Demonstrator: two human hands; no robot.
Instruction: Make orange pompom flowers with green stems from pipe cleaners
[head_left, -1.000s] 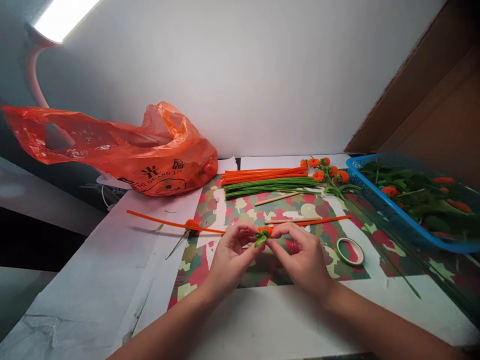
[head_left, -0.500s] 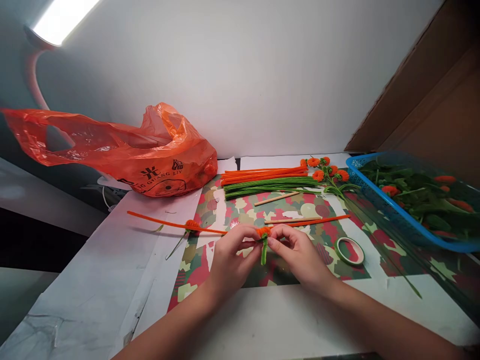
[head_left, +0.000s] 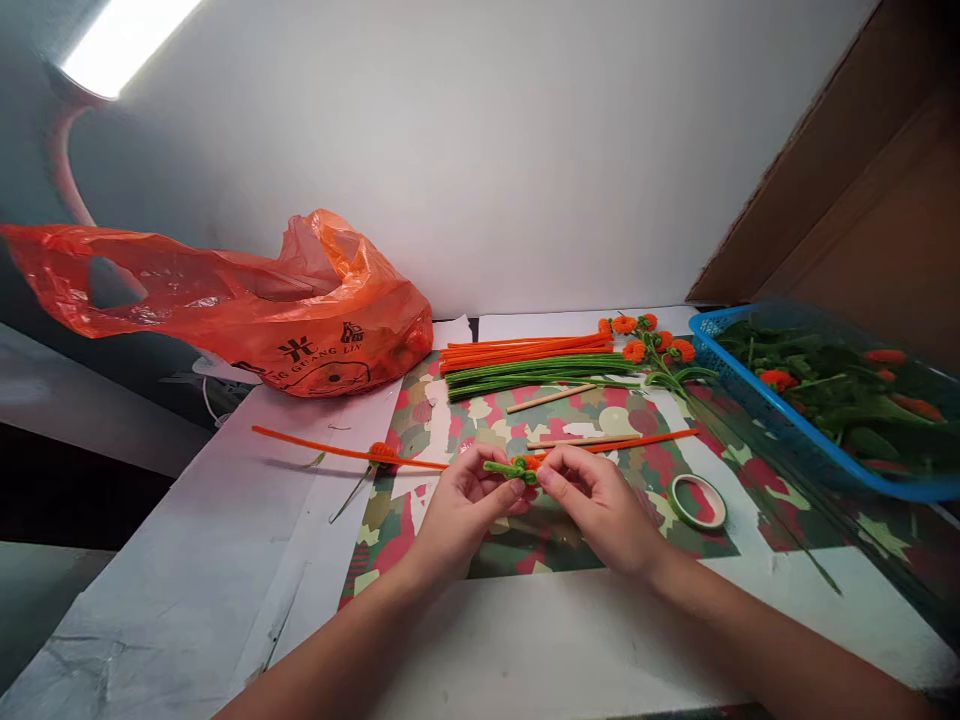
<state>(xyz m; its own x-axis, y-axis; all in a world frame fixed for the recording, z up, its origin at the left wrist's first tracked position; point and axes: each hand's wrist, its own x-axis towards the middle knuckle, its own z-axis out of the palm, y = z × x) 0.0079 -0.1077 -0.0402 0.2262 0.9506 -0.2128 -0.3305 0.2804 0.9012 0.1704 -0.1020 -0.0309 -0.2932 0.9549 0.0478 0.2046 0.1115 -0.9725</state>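
Observation:
My left hand (head_left: 463, 508) and my right hand (head_left: 596, 505) meet over the patterned mat (head_left: 555, 540), both pinching a small pipe-cleaner flower (head_left: 517, 467) with an orange head and a short green stem. The green stem lies sideways, pointing left over my left fingertips. A long orange pipe cleaner (head_left: 637, 440) runs right from behind my right fingers. Another orange pipe cleaner (head_left: 315, 449) with a coiled bud (head_left: 384, 452) lies to the left on white paper.
Bundles of orange (head_left: 525, 350) and green pipe cleaners (head_left: 532, 374) lie at the back, with finished orange flowers (head_left: 649, 345), two wooden sticks (head_left: 551, 397) and a green tape roll (head_left: 698, 501). A blue basket (head_left: 795, 430) of greenery stands right; an orange plastic bag (head_left: 247, 305) left.
The green stem, which hung down between my hands half a second ago, has turned to point left. Both hands shifted only slightly.

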